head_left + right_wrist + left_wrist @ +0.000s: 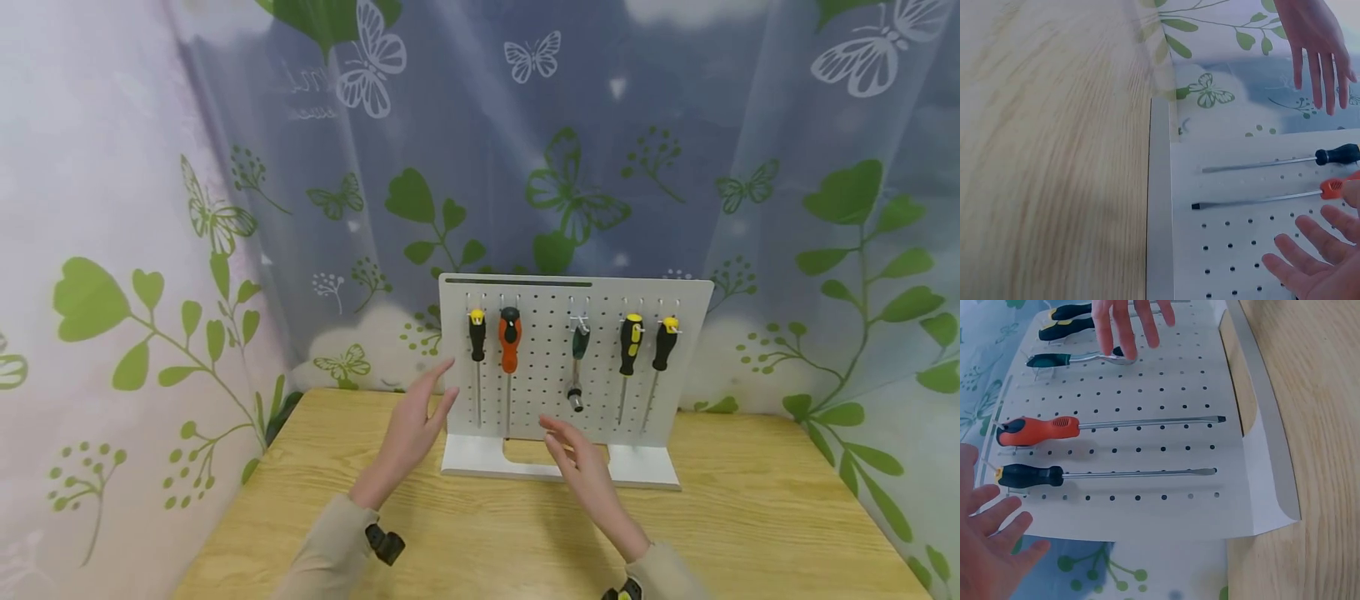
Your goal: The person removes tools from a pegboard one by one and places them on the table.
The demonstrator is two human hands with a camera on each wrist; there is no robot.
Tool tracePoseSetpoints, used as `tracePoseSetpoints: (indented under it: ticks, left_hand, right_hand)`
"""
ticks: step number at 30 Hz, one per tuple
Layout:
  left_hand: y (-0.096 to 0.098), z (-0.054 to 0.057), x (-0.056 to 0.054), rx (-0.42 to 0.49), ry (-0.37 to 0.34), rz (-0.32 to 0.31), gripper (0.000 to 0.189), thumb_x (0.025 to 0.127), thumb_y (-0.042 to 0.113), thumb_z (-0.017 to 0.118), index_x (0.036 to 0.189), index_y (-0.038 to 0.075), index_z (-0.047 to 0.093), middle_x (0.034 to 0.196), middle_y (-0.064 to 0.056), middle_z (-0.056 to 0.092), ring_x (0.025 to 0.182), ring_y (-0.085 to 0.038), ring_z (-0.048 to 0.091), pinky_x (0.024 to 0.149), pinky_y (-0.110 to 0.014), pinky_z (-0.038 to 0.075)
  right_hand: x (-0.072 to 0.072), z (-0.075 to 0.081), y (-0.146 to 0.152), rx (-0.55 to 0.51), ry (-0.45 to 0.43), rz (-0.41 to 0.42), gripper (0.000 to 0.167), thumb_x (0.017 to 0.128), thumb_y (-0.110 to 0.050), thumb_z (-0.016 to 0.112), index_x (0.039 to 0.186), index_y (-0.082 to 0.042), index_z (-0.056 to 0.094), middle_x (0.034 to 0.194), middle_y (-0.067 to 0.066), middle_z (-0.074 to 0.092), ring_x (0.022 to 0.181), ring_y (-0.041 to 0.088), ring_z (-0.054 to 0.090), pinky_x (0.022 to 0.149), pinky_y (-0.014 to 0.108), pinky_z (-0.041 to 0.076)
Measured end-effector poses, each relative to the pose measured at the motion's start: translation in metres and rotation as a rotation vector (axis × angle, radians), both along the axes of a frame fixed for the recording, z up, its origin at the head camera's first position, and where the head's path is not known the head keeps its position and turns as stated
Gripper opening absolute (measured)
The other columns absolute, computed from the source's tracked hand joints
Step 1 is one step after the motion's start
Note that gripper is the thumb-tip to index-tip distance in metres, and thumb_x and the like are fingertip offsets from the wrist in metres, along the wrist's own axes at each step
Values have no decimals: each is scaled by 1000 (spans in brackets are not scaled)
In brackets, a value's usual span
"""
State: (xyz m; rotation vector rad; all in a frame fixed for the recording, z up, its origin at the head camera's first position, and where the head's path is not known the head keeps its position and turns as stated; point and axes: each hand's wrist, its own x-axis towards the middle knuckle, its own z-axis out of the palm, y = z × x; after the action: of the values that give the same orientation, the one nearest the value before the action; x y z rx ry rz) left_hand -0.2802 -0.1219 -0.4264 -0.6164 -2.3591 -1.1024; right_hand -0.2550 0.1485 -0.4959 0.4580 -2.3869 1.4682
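Observation:
My left hand (412, 423) reaches up near the pegboard's left edge, fingers extended and holding nothing. Closest to it hangs a black screwdriver with a yellow end (477, 336); beside that is an orange-and-black screwdriver (510, 340). In front of the board's lower middle, my right hand (581, 467) has its fingers spread, also holding nothing. Above it hangs a ratchet wrench (580, 342) with a dark green handle. Both hands stand apart from the tools. In the left wrist view, the flat blades of the black screwdriver (1032, 475) and orange screwdriver (1041, 430) show.
The white pegboard (540, 358) stands on a light wooden table (480, 533). Two more black-and-yellow screwdrivers, one (632, 343) and another (665, 343), hang at its right. A printed curtain (480, 125) hangs behind and at the sides.

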Motion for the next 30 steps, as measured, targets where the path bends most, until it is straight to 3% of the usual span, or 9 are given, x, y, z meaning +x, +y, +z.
tracePoseSetpoints:
  ticks: [10,18,25,30]
  left_hand:
    - [2,6,-31,74,8,-29,44,109,23,49,147,1,48,149,-16,52,134,-34,52,109,-50,47]
    - [9,5,-56,156,-34,-44,39,109,21,48,143,2,52,143,-14,58,127,-31,59,103,-44,53]
    - [15,5,-66,281,-111,-50,36,109,23,50,139,5,56,134,-14,64,121,-31,63,100,-45,55]
    - [19,6,-72,328,-137,-60,34,108,23,50,137,5,58,130,-14,66,115,-31,66,98,-43,56]
  right_hand:
    - [-25,10,-36,-56,28,104,39,106,-11,53,144,-1,53,141,17,59,123,38,61,99,54,53]
    - [-42,14,-62,-76,-21,190,46,108,-17,50,151,-1,43,152,19,48,132,40,53,107,55,47]
    - [-57,12,-81,-136,-76,208,51,108,-15,49,154,3,35,158,24,36,140,46,41,113,60,39]
    - [-61,12,-88,-145,-112,201,53,108,-16,51,155,1,33,153,28,40,138,48,43,111,62,40]
